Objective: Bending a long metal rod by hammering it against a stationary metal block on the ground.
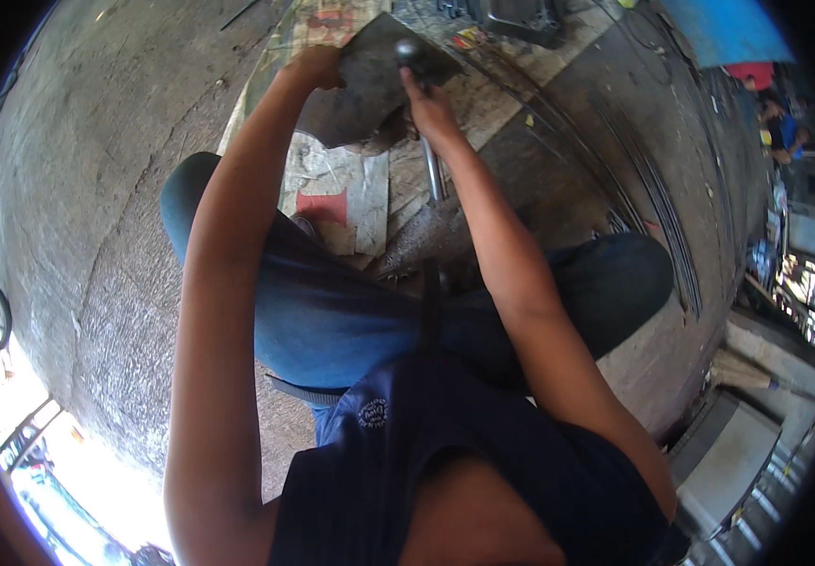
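Note:
A dark grey metal sheet point(360, 90) is held up in front of me, tilted and slightly bent. My left hand point(318, 68) is closed on its upper left edge. In my right hand point(431, 113) is a hammer point(437, 179) with a shiny metal handle and a rounded head, which lies over the right part of the sheet. The fingers wrap round the handle near the head, and the thumb points up along it. Part of the sheet's lower right is hidden behind my right hand.
Under the work lies a worn printed ground sheet point(370, 212). Long thin metal rods point(648, 179) stretch along the floor at the right. A black metal box point(518, 14) stands at the far edge. Other people point(783, 132) are far off at the right.

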Demonstrator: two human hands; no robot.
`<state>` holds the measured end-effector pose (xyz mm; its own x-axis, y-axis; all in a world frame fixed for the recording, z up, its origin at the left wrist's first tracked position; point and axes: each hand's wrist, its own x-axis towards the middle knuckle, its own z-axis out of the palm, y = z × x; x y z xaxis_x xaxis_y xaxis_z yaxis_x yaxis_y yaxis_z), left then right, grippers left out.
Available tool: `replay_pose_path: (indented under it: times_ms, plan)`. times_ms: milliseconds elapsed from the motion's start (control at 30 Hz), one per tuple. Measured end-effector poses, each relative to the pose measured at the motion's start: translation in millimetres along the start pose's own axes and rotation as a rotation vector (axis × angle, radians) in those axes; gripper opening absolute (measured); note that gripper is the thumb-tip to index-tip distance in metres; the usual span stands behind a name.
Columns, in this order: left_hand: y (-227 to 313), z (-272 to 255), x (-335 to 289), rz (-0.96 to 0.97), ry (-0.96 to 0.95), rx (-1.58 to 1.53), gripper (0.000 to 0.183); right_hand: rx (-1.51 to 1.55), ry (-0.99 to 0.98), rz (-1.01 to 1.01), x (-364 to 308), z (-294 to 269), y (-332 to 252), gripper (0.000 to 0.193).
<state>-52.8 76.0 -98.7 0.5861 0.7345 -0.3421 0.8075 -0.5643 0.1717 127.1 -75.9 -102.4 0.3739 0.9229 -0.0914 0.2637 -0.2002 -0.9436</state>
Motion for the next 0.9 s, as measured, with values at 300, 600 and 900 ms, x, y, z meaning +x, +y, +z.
replay_pose_path:
  times_ms: [300, 600, 900]
  plan:
    - [69, -5, -1, 0.115, 0.387, -0.002, 0.044, 0.440, 0.172, 0.259, -43, -36, 40, 0.055]
    - [103, 54, 24, 0.457, 0.786, -0.161, 0.043, -0.286, 0.437, 0.497, -26, -66, 176, 0.066]
    - [110, 39, 23, 0.381, 0.701, -0.195, 0.038, -0.514, 0.340, 0.563, -15, -60, 211, 0.040]
